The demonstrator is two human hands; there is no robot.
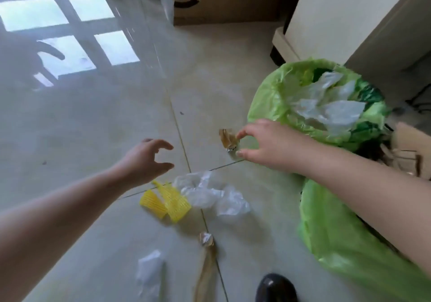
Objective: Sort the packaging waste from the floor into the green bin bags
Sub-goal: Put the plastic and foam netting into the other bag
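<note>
Head view: right hand (268,145) over floor, thumb and forefinger pinch crumpled brown wrapper (227,138) at its right edge, just left of green bin bag (263,105). Left hand (144,159) hangs above tiles, fingers curled loose and apart, holding nothing. Yellow mesh (168,200) and clear plastic film (210,192) lie on floor below both hands.

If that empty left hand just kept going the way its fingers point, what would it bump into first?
The left hand points right, toward the crumpled brown wrapper pinched by the right hand. That wrapper looks like the first thing in its path, though depth is hard to judge.
</note>
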